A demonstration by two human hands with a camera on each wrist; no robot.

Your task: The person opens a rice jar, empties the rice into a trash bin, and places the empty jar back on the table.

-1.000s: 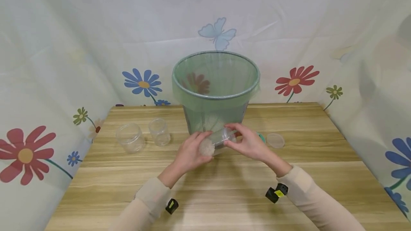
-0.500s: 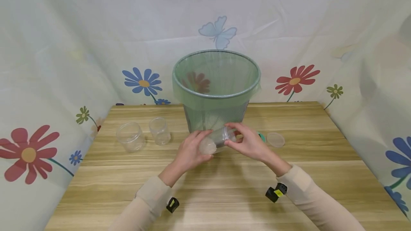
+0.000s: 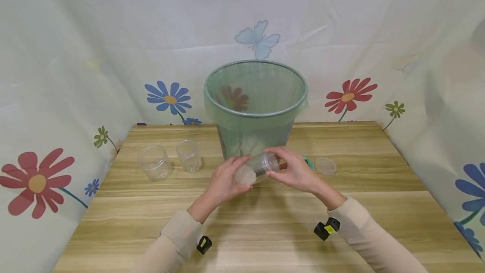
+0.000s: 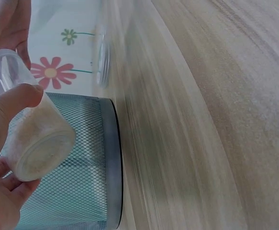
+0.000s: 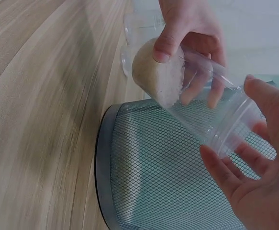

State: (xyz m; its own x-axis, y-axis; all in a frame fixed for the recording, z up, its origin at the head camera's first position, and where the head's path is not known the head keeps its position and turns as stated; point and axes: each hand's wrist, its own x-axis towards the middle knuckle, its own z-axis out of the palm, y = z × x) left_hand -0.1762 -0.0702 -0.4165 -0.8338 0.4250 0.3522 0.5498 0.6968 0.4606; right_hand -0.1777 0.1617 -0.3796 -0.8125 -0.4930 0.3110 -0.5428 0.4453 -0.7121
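Note:
A clear plastic jar (image 3: 259,164) lies tilted on its side between my hands, just in front of the mesh bin. Small whitish grains (image 5: 170,82) are gathered at its base. My left hand (image 3: 223,182) holds the base end, thumb on one side and fingers round the other. At the opposite end, my right hand (image 3: 297,172) grips the clear ringed collar (image 5: 230,122) between thumb and fingers. In the right wrist view, the jar's middle is see-through.
The mesh bin (image 3: 250,132) with a green liner stands behind the hands. Two clear containers, one wide (image 3: 154,163) and one narrow (image 3: 188,156), stand at left. A clear round lid (image 3: 325,166) lies at right, beside a partly hidden green piece (image 3: 308,162).
My right hand's fingers have shifted slightly at the collar, and more of the clear end shows. The grains lie a little differently in the jar. My left hand has barely moved.

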